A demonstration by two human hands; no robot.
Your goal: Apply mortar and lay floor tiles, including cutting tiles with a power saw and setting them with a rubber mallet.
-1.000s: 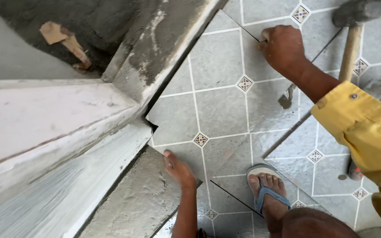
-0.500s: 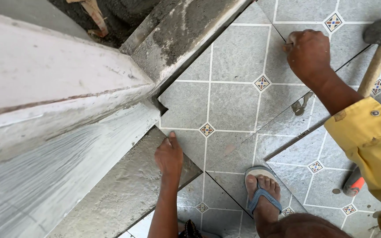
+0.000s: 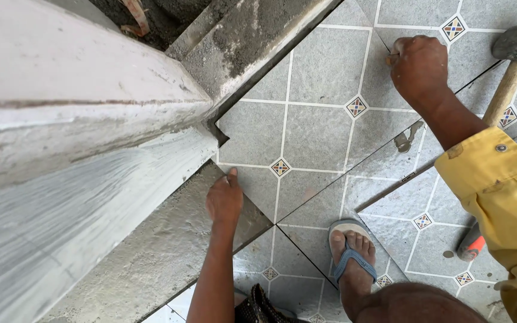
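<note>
- Grey tile (image 3: 306, 128) with small diamond insets is lying flat on the floor, one notched corner fitting around the pillar base (image 3: 213, 128), its upper edge butting the mortar-covered step (image 3: 252, 42).
- Left hand (image 3: 224, 200) is pressing palm-down on the tile's lower-left edge, right where it meets the rough mortar bed (image 3: 145, 263) — fingers together, flat, thumb tucked alongside, clamped on nothing.
- Left forearm is running straight up from the bottom of the frame.
- Right hand (image 3: 419, 67) is sitting on the tile's far upper-right corner, fingers curled into a closed fist; something small seems pinched at the thumb, cannot tell what.
- Right arm is reaching in from the right, yellow sleeve (image 3: 501, 191) rolled to mid-forearm.
- Tile surface is looking matte, white grout-style lines, a mortar smear (image 3: 403, 140) near its right edge.
- Outward — hammer (image 3: 513, 60) with wooden handle lying on neighbouring tiles beside the right wrist.
- Foot in a blue flip-flop (image 3: 351, 254) is standing on already-laid tiles below.
- Orange-handled tool (image 3: 468, 242) is partly hidden under the sleeve.
- No containers in view.
</note>
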